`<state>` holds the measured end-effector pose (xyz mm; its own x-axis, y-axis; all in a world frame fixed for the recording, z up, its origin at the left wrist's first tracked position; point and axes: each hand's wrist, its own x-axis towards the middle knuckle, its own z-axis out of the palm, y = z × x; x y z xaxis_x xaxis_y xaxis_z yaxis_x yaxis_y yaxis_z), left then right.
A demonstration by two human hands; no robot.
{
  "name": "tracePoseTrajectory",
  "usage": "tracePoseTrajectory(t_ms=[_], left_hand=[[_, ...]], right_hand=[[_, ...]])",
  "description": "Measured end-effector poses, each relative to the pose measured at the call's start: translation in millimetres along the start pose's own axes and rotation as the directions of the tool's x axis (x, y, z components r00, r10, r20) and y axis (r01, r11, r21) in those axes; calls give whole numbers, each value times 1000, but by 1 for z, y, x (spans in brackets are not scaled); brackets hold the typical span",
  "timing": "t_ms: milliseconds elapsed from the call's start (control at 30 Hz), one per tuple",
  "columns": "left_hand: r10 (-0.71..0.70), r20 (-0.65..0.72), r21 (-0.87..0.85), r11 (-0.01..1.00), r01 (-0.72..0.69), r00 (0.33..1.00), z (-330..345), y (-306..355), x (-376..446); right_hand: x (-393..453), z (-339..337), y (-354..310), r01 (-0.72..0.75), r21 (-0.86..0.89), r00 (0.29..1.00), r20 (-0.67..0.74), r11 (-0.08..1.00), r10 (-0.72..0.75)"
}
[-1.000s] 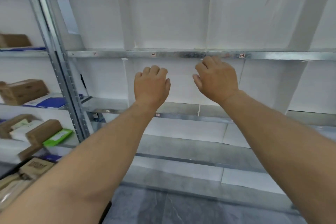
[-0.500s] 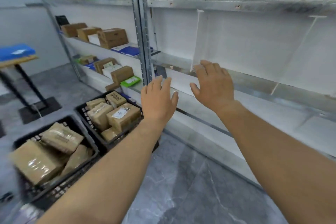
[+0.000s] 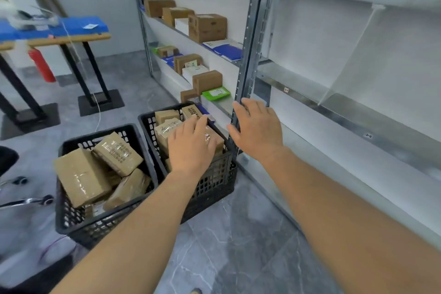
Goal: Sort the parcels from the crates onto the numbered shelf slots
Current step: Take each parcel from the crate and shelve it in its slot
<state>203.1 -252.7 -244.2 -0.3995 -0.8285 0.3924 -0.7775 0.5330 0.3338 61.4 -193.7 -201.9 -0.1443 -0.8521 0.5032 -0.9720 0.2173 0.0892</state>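
Note:
Two black plastic crates stand on the grey floor, each holding several brown taped parcels. The left crate [image 3: 71, 219] is nearer me; the right crate [image 3: 214, 181] stands against the shelf upright. My left hand [image 3: 191, 145] hovers with straight fingers over the parcels [image 3: 167, 129] in the right crate, holding nothing. Beside it, my right hand [image 3: 257, 126] is spread flat in front of the metal shelf post [image 3: 250, 55], also holding nothing. To the right run bare white shelf slots [image 3: 334, 83] with small number labels on their metal edges.
The left shelf bay [image 3: 207, 28] holds brown boxes, blue and white flat parcels and a green one. A table with a blue top [image 3: 59, 28] on black legs stands at back left, a red fire extinguisher [image 3: 41, 64] under it. A chair base [image 3: 26, 200] shows at the left edge.
My view has swung left and down from the bare shelves to the crates. Both hands have dropped, the left one now over the right crate. Neither has taken hold of anything.

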Motion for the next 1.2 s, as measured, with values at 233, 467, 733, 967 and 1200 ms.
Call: tracePoseTrajectory(t_ms=[233,467,733,967,1200], left_hand=[[-118,115,6,993,118,986,38,-59,62],[-259,181,33,966,257,949,72,-95,95],[-453,218,93,891,444,864,119,-105,123],[-561,188,135,828,544,806,148,-111,165],[-605,171,152,796,586,777,178,-153,194]], right_hand=[[74,72,-22,75,57,989,126,996,-81],[114,131,-22,114,155,972,186,981,-142],[150,201,1,179,284,922,284,942,-261],[200,261,13,272,349,887,271,897,-375],[235,321,-7,263,363,853,344,894,-391]])
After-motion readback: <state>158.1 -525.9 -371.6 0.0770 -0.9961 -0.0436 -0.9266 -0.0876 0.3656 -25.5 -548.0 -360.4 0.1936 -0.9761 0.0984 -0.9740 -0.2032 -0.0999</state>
